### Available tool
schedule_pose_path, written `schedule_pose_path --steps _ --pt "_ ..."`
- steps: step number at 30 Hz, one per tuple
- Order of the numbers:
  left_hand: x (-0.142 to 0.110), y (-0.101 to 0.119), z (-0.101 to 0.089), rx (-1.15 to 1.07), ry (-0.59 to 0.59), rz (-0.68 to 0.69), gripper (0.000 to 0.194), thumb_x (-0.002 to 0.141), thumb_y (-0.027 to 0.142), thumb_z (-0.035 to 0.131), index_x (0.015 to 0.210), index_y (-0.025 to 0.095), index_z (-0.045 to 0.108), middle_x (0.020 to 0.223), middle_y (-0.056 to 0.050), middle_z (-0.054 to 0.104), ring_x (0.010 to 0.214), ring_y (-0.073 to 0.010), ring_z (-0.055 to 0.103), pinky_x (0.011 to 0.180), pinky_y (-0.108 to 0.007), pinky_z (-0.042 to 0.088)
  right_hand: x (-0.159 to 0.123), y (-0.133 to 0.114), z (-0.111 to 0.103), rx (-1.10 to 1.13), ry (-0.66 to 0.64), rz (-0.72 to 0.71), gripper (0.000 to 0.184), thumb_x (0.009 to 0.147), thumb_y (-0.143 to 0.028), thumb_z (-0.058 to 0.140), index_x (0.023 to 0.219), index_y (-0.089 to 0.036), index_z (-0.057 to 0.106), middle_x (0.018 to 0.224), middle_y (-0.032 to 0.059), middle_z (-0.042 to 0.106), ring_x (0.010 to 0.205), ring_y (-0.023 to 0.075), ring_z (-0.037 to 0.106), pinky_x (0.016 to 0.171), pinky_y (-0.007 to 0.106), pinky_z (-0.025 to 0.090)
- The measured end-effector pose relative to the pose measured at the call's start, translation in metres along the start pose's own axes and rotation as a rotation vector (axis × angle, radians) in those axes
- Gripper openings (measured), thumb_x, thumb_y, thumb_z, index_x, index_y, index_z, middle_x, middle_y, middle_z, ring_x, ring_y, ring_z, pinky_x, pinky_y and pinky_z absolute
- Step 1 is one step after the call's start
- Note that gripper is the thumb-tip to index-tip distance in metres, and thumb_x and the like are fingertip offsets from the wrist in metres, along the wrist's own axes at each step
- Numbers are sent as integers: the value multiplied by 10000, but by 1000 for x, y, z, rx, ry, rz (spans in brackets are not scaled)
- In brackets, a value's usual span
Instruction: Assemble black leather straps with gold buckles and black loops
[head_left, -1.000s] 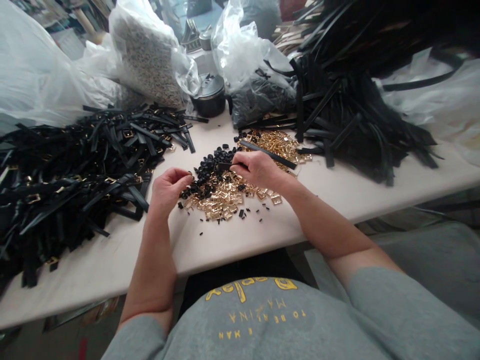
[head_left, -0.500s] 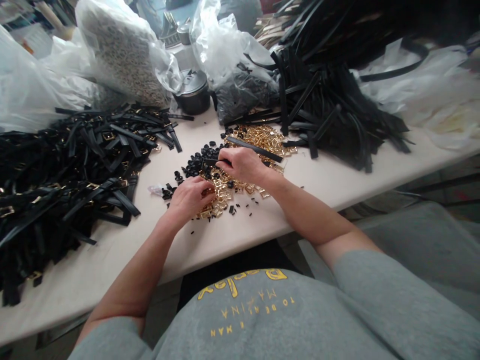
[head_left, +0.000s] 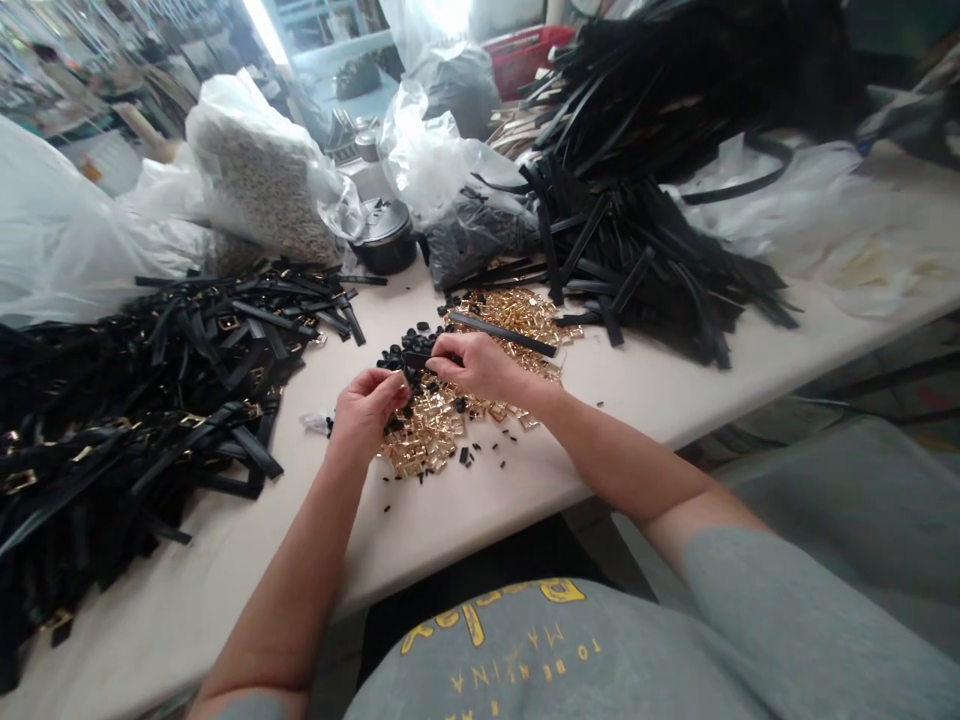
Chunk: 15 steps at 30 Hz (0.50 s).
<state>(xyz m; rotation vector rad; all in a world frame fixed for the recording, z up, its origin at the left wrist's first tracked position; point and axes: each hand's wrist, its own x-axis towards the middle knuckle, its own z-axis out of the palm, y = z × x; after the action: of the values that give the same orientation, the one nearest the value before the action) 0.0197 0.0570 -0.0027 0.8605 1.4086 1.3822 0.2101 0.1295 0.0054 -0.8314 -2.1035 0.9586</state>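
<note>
Short black strap end (head_left: 417, 359), pinched in the fingertips of the right hand (head_left: 476, 367), just above the heap of small black rubber-like pieces (head_left: 405, 350) near the middle of the table (head_left: 622, 420). Right hand closed in a tight pinch, knuckles up, forearm reaching in from the near edge. Left hand (head_left: 365, 412) no longer down among the buckles but lifted, fingers curled together on something small and dark right beside the strap end; exact piece too small to tell. Both hands now almost touching, over the meeting of the black pieces and the gold-coloured heap of rectangular brass buckles (head_left: 442, 430). Longer black strap (head_left: 501, 333) lying slantwise over the far part of the buckle heap, just past the right hand, apparently not held. Tiny black bits (head_left: 465, 457) scattered on the table top toward the near edge. Black straps fitted with brass buckles (head_left: 187, 390) piled along the left side of the table; loose black straps (head_left: 637, 270) toward the far right corner, with a plastic bag of parts (head_left: 262, 185) and a dark lidded pot (head_left: 384, 238) along the far edge.
</note>
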Motion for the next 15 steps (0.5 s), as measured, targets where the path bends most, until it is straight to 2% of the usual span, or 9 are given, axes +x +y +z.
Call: schedule_pose_path --steps 2,5,7,9,12,15 --pt "0 4 9 -224 65 -96 339 587 264 923 710 155 627 720 -4 687 608 -104 654 553 -152 534 -2 -2 1 33 8 -18 169 906 -231 608 767 -137 594 657 -30 532 606 92 434 621 245 304" --pt "-1 9 18 -446 131 -205 187 762 153 815 737 141 631 715 2 681 630 -89 676 545 -108 536 -5 -5 2 -8 42 -48 151 896 -218 620 769 -136 606 669 -25 549 616 90 437 627 245 301" --pt "-2 10 21 -553 154 -254 149 888 150 698 753 130 639 725 -8 685 649 -90 688 562 -108 552 -6 -6 2 -43 54 -47 134 887 -209 632 776 -137 615 674 -22 557 619 90 438 623 245 294" --pt "-3 9 22 -609 158 -279 204 962 168 603 770 120 652 758 -27 701 689 -108 703 601 -139 584 -6 -5 2 -62 61 -27 127 889 -213 637 787 -140 621 673 -20 556 615 91 432 617 246 288" --pt "-4 9 23 -602 124 -265 199 966 140 585 797 112 686 800 -44 718 747 -124 713 667 -166 605 -4 -4 2 -64 84 -20 142 897 -230 634 786 -142 623 674 -18 555 615 94 430 615 246 291" --pt "-10 10 26 -517 51 -233 52 838 130 751 792 140 730 809 -32 727 734 -105 698 674 -125 581 -5 -7 1 -52 99 -23 137 884 -230 628 776 -146 630 687 -12 575 629 97 459 619 239 313"
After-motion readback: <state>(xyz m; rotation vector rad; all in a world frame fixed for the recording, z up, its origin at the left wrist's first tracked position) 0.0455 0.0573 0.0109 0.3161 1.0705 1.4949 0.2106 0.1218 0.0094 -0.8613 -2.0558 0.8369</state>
